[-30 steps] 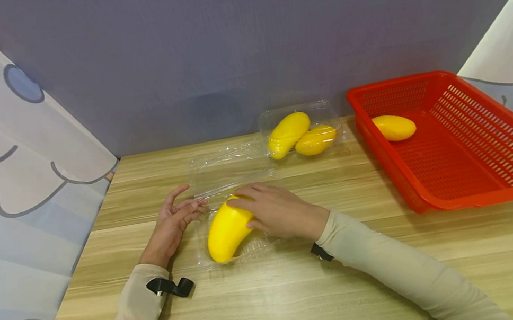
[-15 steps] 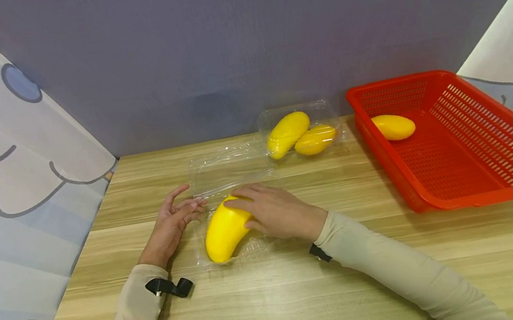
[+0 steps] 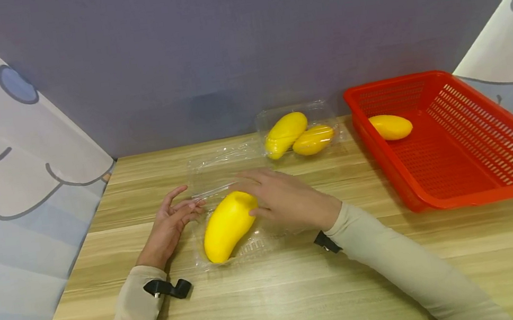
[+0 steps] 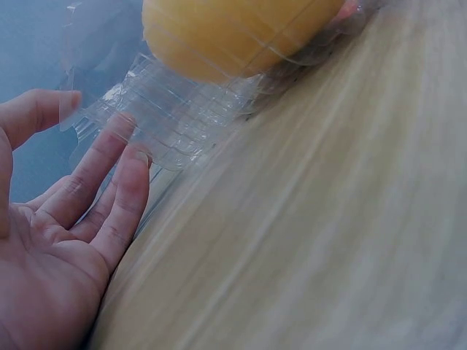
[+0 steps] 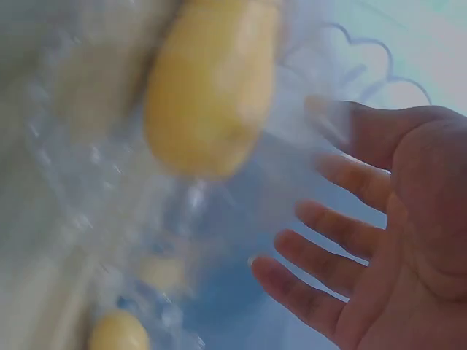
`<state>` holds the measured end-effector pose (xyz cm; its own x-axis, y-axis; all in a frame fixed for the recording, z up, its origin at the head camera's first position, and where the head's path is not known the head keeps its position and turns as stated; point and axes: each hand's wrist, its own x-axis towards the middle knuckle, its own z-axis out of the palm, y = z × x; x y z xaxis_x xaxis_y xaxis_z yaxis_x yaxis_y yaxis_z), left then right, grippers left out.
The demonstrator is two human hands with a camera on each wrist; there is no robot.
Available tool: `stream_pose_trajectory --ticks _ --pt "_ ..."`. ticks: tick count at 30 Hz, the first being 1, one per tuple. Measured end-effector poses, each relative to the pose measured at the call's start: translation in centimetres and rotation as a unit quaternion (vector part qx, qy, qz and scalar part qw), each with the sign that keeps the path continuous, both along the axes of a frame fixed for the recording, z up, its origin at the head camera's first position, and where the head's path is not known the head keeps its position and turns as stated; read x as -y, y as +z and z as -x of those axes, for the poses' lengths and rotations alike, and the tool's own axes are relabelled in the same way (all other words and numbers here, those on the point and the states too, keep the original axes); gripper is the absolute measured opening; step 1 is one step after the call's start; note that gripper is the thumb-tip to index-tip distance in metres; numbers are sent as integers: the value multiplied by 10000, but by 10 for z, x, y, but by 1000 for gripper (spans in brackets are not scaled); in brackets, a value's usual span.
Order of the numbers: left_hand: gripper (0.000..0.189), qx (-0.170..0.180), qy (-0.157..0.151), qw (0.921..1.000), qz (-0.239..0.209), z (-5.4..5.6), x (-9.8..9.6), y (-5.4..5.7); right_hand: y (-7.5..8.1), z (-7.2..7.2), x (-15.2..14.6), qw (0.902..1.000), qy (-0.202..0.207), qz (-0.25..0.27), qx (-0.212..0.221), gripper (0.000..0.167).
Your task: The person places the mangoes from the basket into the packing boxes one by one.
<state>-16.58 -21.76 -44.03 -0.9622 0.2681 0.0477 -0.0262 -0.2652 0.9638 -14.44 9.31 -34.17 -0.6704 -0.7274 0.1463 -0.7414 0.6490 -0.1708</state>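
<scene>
A large yellow mango lies in the base of an opened clear plastic clamshell box, its lid folded back toward the wall. My right hand is over the box's right side, beside the mango's far end. In the right wrist view its fingers are spread and apart from the mango. At the box's left edge is my left hand, thumb raised and fingers loosely bent. The left wrist view shows its fingertips right at the clear plastic rim.
Behind, against the grey wall, another clear box holds two yellow mangoes. A red plastic basket stands at the right with one mango inside. All rest on a wood-grain table.
My right hand has let go of the mango and shifted slightly right, uncovering its far end. The mango stays in the box. My left hand keeps its place at the edge.
</scene>
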Motion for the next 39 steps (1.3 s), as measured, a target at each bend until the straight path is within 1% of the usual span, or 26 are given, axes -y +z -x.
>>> stream_pose_trajectory --ticks 4,10,17,20,24,26,28,30,33,36,39 --pt "51 -12 9 10000 -6 -1 0 0 18 2 -16 9993 -182 321 -115 61" --pt "54 5 50 10000 46 -1 0 0 40 5 -44 9951 -637 728 -208 57" --pt "52 31 53 10000 40 -1 -1 1 63 6 -71 9883 -977 1140 -252 55" --pt "53 41 32 10000 52 -2 0 1 76 8 -81 9861 -1122 1182 -333 56" --pt "57 10 55 9999 93 -2 0 1 101 10 -96 9842 -1336 1078 -443 56" --pt "58 4 54 9999 117 -2 1 1 112 11 -105 9830 -1478 997 -439 55" --pt "58 -8 23 9999 147 -1 1 1 120 13 -116 9816 -1655 874 -378 55" --pt "57 -20 -8 9999 167 -1 1 1 124 17 -126 9798 -1841 716 -308 55" --pt "56 -43 -19 9998 170 1 -1 1 125 28 -142 9768 -2084 439 -243 54" --pt "54 -42 1 9999 166 1 -1 1 121 41 -159 9713 -2367 154 -175 54" --pt "53 -39 6 9999 139 2 -1 0 114 54 -176 9664 -2566 -71 -138 53"
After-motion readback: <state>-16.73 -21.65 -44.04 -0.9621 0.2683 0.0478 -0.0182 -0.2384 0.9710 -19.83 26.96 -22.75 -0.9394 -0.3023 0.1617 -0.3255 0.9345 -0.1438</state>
